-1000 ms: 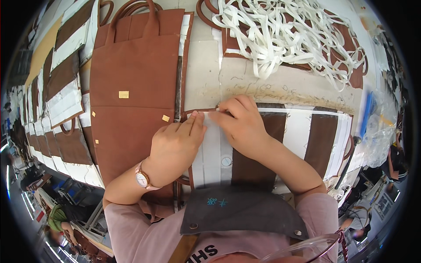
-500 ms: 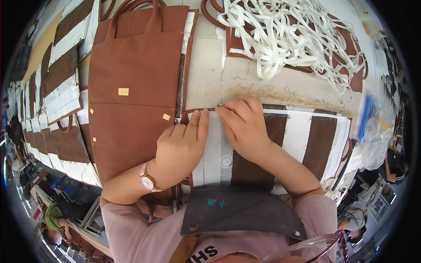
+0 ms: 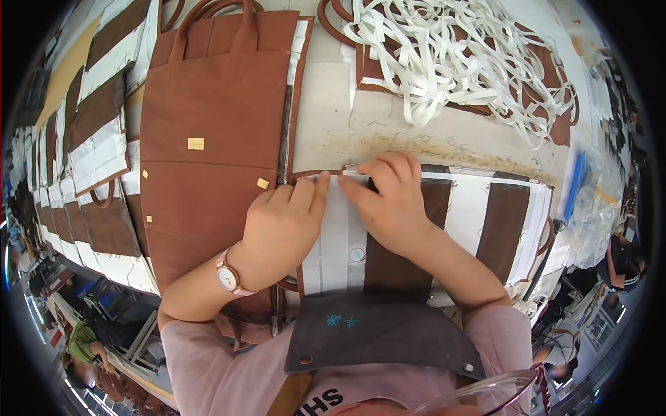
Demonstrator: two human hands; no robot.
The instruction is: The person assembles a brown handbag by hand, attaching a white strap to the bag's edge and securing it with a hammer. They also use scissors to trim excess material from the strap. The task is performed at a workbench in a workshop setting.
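A striped bag panel (image 3: 408,239), white and dark brown with a reddish-brown edge, lies in front of me. My left hand (image 3: 286,222), wearing a pink-strapped watch (image 3: 227,279), rests on its upper left part, fingers stretched toward the far edge. My right hand (image 3: 392,201) is bent over that same edge, the thumb lying on the white strip and the curled fingers at the rim. Both hands' tips nearly meet. Just left lies a reddish-brown handbag (image 3: 215,118) with small yellow tape pieces on it.
A tangled heap of white tape strips (image 3: 458,62) lies on brown bag pieces at the far right. More striped panels (image 3: 97,139) overlap along the left. Clear plastic wrap (image 3: 600,222) and a blue strip (image 3: 574,187) are at the right edge. Other people sit farther off.
My right thumb and fingertips, close together at the panel's edge before, are now farther apart. My left hand has shifted slightly. The panel has slid a little to the left.
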